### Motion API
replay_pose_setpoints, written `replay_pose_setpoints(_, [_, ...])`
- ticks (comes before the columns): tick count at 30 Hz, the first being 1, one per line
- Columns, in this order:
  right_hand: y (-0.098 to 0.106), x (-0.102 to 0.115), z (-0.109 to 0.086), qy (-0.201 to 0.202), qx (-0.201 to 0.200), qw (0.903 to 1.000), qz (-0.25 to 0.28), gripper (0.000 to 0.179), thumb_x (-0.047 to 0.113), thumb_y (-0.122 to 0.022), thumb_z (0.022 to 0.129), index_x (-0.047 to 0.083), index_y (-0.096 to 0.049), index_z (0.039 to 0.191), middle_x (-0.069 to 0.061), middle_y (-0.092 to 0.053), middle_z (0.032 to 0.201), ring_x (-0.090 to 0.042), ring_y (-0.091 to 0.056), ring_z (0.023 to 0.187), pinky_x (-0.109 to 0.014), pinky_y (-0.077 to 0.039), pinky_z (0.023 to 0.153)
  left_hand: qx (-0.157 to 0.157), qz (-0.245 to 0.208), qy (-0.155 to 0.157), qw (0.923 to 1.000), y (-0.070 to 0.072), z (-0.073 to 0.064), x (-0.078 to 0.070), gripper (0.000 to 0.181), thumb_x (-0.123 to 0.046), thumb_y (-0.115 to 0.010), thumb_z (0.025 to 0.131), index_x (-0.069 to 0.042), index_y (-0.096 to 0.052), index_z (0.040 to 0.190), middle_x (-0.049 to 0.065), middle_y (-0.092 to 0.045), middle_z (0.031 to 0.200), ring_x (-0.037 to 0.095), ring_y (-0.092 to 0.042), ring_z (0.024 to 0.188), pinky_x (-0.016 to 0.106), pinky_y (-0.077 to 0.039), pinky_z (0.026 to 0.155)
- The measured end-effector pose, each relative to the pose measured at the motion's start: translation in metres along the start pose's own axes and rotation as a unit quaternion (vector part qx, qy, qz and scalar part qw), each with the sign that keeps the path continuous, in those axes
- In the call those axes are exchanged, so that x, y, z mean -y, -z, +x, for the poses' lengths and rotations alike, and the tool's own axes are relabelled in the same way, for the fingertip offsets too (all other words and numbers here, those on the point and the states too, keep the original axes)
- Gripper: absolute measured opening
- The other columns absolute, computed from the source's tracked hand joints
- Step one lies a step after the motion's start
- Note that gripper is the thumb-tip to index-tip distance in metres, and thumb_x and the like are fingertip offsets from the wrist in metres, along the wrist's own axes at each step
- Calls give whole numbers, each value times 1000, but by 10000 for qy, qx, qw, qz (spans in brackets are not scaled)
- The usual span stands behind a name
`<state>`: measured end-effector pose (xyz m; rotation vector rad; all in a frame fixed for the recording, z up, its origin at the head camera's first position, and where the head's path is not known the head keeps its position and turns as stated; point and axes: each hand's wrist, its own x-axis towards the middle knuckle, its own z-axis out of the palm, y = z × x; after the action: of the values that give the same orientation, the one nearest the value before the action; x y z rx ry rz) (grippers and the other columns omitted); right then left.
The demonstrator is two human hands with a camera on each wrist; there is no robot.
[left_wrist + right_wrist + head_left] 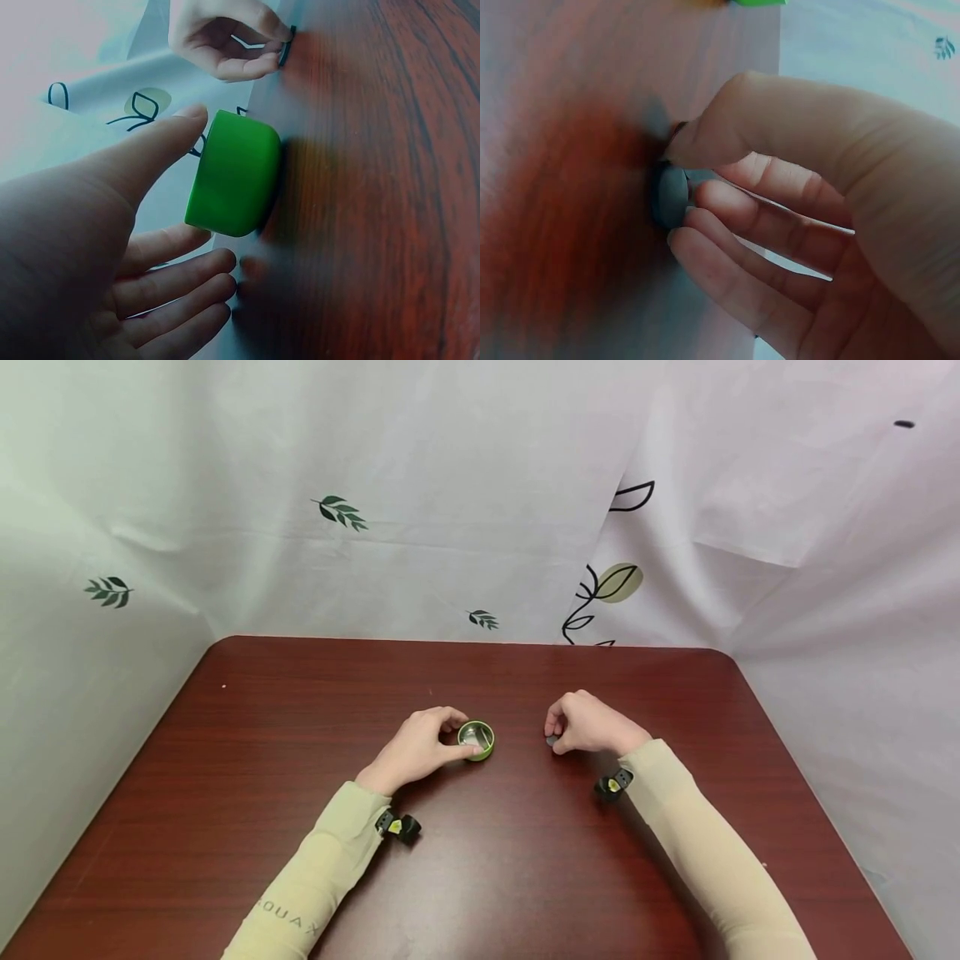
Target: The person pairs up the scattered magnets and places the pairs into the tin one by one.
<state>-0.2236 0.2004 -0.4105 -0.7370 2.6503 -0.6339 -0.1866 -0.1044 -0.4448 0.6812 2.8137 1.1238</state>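
Note:
A small round green tin (236, 176) with a shiny metal inside stands on the table, its opening facing up. My left hand (420, 743) holds it between the thumb at the rim and the index finger on the far side; the other fingers spread out beside it. Something greyish shows inside, but I cannot tell whether it is an object or a reflection. To the right, my right hand (590, 723) pinches at a small dark grey disc (673, 196) close to the tabletop. A dark edge shows behind the right thumb; whether it belongs to a second disc is unclear.
Both hands work over a dark red-brown wooden table (450, 877) with rounded far corners. White cloth (420, 460) printed with leaves hangs behind it and at both sides. A black wrist camera (399, 827) sits at the left cuff, another wrist camera (613, 785) at the right.

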Motion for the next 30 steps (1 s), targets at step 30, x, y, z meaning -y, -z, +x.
replay_pose_setpoints(30, [4,0,6,-46,282,9996,-39,18,3,-84,75,14,-70,78,3,-60,68,-14,-54,61,-30,-48,59,-18,-22,56,10000,0,0,0,52,-46,-83,84,-10,-71,119,-2,-68,105,15,-61,96,36,-51,86])
